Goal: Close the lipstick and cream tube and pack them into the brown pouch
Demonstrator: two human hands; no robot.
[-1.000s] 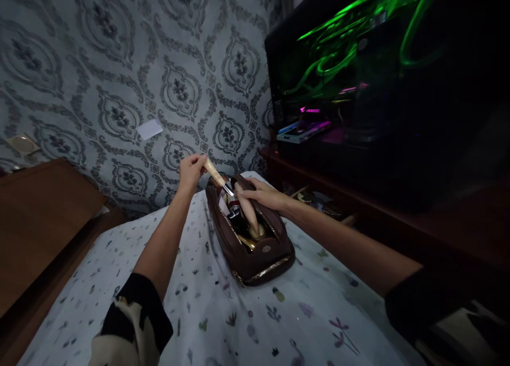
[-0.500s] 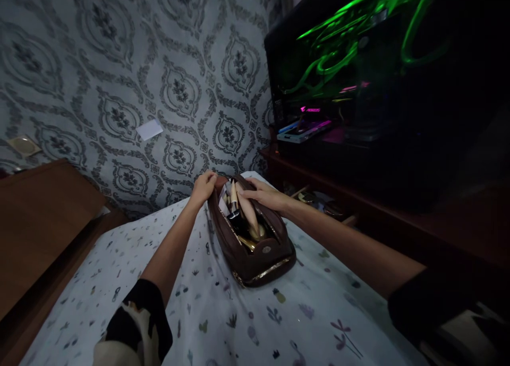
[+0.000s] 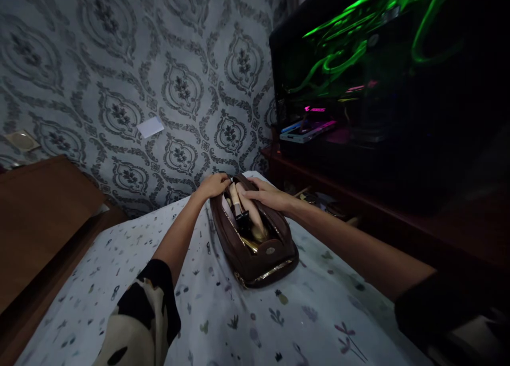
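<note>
A brown leather cosmetic bag point(image 3: 239, 254) lies unzipped on the patterned bedsheet, its gold zipper teeth spread apart. My left hand point(image 3: 215, 185) is closed on the far left end of its rim, fingertips curled in at the opening. On the far right rim rests my right hand point(image 3: 269, 195), fingers over the outer side and thumb inside, close to a beige tube point(image 3: 252, 209). Beside that tube sits a slimmer beige tube with a black cap point(image 3: 242, 218). Gold-coloured items point(image 3: 252, 245) show at the near end. The bag's deeper contents are dark and hidden.
A white sheet with small plant prints point(image 3: 199, 302) lies under the bag. Behind stands a wallpapered wall point(image 3: 181, 84). To the right is a dark cabinet with a lit green glassy panel point(image 3: 342, 58); at left, a brown wooden board point(image 3: 48, 212).
My left hand has moved right, over the bag's far end, its fingers now reaching in at the opening. My right hand stays on the right rim. The view has shifted slightly.
</note>
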